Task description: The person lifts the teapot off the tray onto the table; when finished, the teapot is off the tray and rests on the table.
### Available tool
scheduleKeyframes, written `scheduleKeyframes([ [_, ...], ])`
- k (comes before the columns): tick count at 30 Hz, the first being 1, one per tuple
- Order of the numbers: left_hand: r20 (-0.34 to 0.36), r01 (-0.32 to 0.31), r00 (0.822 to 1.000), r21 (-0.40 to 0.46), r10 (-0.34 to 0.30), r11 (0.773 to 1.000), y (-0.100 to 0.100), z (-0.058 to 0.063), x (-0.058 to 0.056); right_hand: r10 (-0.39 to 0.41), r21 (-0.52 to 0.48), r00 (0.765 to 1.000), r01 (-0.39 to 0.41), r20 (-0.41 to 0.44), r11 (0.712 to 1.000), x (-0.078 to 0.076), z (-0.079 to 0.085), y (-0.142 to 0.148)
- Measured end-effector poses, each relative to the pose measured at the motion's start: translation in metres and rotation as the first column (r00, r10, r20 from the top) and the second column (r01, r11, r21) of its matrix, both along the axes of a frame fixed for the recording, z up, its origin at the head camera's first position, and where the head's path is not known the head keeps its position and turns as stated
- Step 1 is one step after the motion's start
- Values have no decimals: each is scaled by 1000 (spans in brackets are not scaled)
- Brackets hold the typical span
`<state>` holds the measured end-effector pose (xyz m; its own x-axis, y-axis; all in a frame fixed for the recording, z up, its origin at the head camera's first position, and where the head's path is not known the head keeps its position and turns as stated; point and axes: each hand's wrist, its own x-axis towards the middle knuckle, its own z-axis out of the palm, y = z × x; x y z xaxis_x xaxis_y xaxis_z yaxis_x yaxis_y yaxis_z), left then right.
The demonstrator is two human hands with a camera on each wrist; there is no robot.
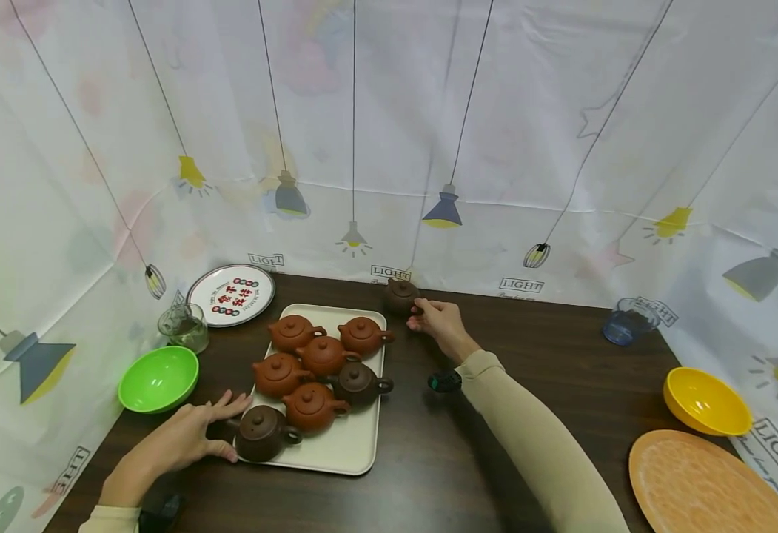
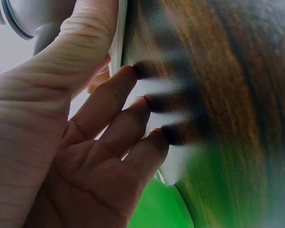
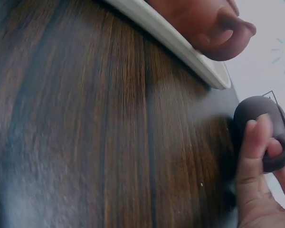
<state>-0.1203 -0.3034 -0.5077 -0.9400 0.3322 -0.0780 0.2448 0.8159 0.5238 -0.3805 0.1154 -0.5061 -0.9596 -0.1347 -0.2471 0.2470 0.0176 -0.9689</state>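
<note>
My right hand [image 1: 443, 323] pinches the handle of a small dark brown teapot [image 1: 400, 295] at the back of the table, beyond the tray's far right corner. In the right wrist view, fingers [image 3: 256, 137] curl about that handle. My left hand [image 1: 192, 431] lies at the left edge of a cream tray [image 1: 355, 460], its fingers spread and fairly straight, with fingertips on the tabletop in the left wrist view. Close to its thumb sits a dark teapot [image 1: 260, 433] on the tray. Several reddish-brown teapots [image 1: 312, 408] and another dark one [image 1: 357, 383] share the tray.
Left of the tray are a green bowl [image 1: 158, 379], a clear glass [image 1: 189, 329] and a white plate [image 1: 231, 296] with red writing. To the right stand a bluish glass [image 1: 628, 322], a yellow bowl [image 1: 707, 401] and a round tan board [image 1: 708, 485]. A printed curtain [image 1: 389, 133] borders the table.
</note>
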Motion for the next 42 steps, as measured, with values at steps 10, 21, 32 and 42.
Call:
scheduleKeyframes([
  [10,16,-10,1000,28,10,1000,1,1,0,5,219,996,14,-90,976,10,-4,2],
  [21,-34,3,999,15,-3,1000,-5,-13,-2,-96,247,985,129,-143,960,18,4,-5],
  [32,11,-10,1000,6,10,1000,0,3,-2,-28,-4,991,28,-132,1000,57,60,-43],
  [42,22,-9,1000,7,8,1000,-1,0,-2,379,42,912,-377,-155,925,140,62,-82],
])
